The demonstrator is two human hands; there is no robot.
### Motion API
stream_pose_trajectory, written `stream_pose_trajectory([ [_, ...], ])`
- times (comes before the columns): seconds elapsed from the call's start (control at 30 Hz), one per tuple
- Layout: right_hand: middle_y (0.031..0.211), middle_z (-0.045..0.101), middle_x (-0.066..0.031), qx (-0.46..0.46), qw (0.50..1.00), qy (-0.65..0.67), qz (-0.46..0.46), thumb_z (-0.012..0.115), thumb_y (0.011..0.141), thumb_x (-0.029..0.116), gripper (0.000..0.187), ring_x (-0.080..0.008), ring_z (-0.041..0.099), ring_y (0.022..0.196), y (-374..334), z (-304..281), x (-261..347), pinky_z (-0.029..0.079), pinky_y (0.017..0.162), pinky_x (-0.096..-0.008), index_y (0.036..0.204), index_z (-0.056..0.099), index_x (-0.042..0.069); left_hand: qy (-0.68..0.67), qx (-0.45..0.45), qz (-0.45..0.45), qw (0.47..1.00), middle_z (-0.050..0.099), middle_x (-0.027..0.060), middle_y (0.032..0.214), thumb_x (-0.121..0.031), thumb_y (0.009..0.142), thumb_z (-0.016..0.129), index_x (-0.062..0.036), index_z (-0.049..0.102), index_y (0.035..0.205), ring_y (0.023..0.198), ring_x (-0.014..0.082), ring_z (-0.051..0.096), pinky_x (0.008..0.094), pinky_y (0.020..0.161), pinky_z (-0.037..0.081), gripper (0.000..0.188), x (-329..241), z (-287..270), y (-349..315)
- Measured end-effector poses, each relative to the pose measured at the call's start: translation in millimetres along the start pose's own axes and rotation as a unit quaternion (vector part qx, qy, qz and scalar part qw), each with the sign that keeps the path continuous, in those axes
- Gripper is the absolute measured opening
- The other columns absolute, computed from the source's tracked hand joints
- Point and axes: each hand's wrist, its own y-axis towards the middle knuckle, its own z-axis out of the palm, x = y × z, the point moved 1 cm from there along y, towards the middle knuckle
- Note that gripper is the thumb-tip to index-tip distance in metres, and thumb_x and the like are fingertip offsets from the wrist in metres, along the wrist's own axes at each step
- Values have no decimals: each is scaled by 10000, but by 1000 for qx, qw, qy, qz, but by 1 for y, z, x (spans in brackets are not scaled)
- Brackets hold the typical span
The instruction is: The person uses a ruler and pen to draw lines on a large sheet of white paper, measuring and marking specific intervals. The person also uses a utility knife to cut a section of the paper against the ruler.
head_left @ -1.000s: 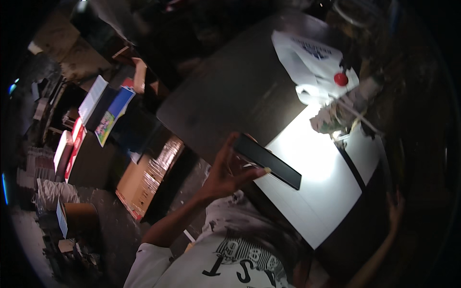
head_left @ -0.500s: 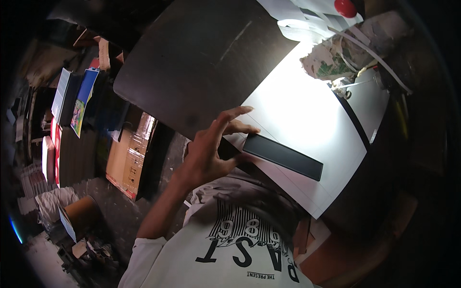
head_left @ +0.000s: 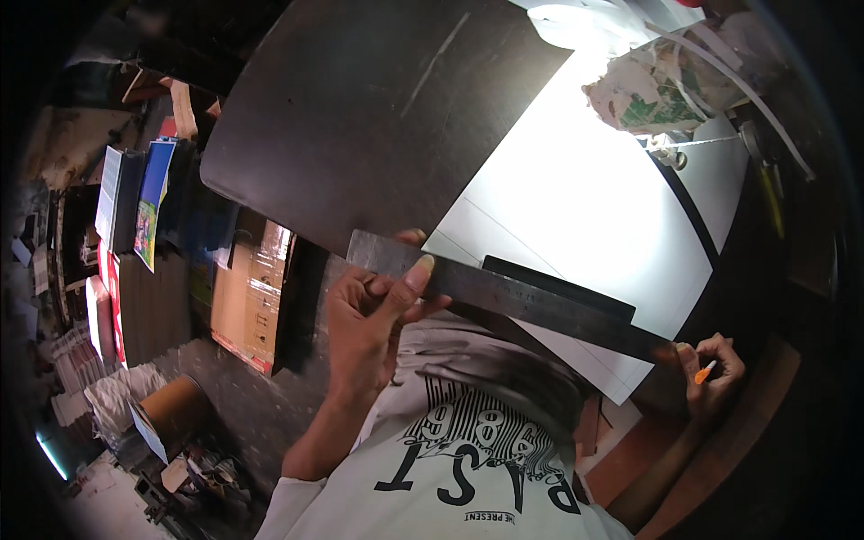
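A long, flat dark-grey metal bar is held slantwise in front of my body. My left hand grips it near its left end, thumb on top and fingers beneath. At the far right end, my right hand pinches it and also holds a slim pen with an orange tip. Behind the bar, a black rectangular strip lies on a large white sheet with thin drawn lines; the bar hides part of the strip.
A dark board lies left of the sheet. A bright light shines beside a wrapped bundle at upper right. At left are a cardboard box, stacked books and a brown roll.
The metal bar has come into view, held between both hands. My left hand has left the black strip's end, and my right hand has appeared at right with the pen.
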Motion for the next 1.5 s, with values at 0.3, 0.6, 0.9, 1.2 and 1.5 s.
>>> stream_pose_trajectory([
  [0.3,685,471,-19,13,1000,-2,-20,848,811,125,310,-154,413,696,1,3,0,349,692,-319,747,556,44,58,-12,-31,998,734,121,1013,-83,918,762,22,701,1136,910,152,713,269,791,592,249,12,8,-9],
  [0.6,702,469,-24,13,1000,5,-19,832,813,102,285,-159,413,714,0,4,-14,345,703,-317,755,560,39,89,-7,-11,996,734,169,1078,-68,898,766,11,669,1150,974,183,722,273,788,606,282,15,4,-9],
  [0.9,704,462,-22,17,1000,12,8,829,824,131,310,-161,412,716,2,6,-16,356,713,-316,751,546,27,75,-10,-28,997,735,191,1060,-65,901,761,18,659,1144,986,197,730,273,765,630,277,13,9,-6],
  [1.2,689,550,-39,-29,999,9,-41,893,739,136,337,-179,463,653,-2,9,-21,376,672,-332,736,567,54,146,-62,-24,987,716,128,1048,-78,917,750,16,643,1146,947,158,716,211,701,588,269,17,14,-7],
  [1.5,592,487,-4,-49,999,-15,-10,962,635,208,424,-161,387,596,12,13,4,300,609,-350,639,557,81,64,-51,24,996,704,188,1118,-31,943,689,52,593,1212,945,144,711,177,683,589,298,18,0,-4],
])
